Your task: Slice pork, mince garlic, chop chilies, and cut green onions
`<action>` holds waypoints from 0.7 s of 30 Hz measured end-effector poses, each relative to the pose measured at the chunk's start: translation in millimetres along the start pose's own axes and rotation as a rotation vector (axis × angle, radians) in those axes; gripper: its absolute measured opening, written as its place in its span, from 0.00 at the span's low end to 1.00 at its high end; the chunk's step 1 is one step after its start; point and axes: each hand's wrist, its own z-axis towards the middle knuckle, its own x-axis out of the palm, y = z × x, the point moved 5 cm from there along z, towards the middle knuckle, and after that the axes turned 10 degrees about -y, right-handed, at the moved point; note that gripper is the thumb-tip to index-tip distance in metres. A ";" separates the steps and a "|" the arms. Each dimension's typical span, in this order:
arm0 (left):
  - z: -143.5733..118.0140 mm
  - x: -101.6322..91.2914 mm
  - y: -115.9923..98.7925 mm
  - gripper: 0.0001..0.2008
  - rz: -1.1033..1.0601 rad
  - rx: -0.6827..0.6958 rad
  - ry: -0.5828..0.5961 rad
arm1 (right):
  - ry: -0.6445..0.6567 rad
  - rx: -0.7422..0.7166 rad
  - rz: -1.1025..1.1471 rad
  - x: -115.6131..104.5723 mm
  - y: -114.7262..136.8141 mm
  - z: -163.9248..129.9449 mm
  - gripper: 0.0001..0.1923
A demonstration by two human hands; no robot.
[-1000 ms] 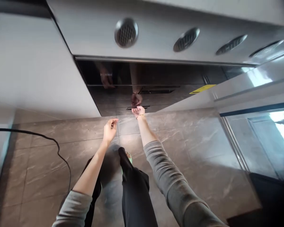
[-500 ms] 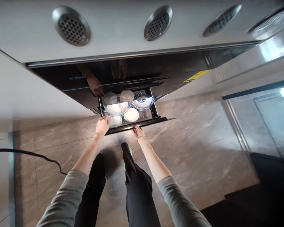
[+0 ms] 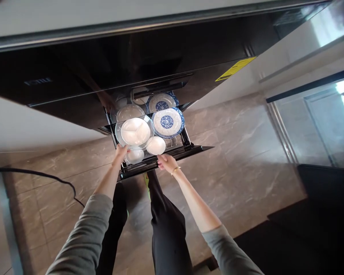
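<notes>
Both of our hands are working at the pulled-out drawer (image 3: 160, 159) of dishes. Our left hand (image 3: 120, 151) is resting its fingers on the rim of the clear divided dish (image 3: 134, 131) at the drawer's left side, while our right hand (image 3: 166, 162) is lying loosely open on the drawer's dark front edge, just beside a small white bowl (image 3: 156, 145). Behind it, a blue-patterned plate (image 3: 167, 122) is sitting in the rack. A yellow label (image 3: 235, 68) is showing on the cabinet (its print is too small to read).
</notes>
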 end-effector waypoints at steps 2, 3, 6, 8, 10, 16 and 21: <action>0.5 3.4 1.4 0.13 -0.075 -0.015 0.030 | -0.097 -0.009 0.128 12.3 23.7 23.9 0.13; -0.1 3.6 1.3 0.13 -0.108 -0.016 0.040 | -0.124 0.027 0.175 20.7 32.6 36.7 0.15; -5.0 -0.6 1.8 0.09 -0.216 -0.023 0.063 | -0.090 0.126 0.222 47.7 50.3 67.4 0.13; -9.6 -5.3 2.9 0.08 -0.272 -0.031 0.081 | -0.045 0.154 0.197 59.4 53.6 76.2 0.10; -14.0 -10.2 3.7 0.07 -0.271 -0.036 0.090 | -0.036 0.146 0.175 62.7 52.4 76.1 0.06; -24.2 -12.8 -11.9 0.09 -0.268 0.020 0.225 | -0.082 0.049 0.214 43.7 50.6 61.9 0.07; -8.3 0.5 -18.9 0.22 -0.208 -0.021 0.203 | -0.154 -0.014 0.281 18.9 61.3 67.5 0.08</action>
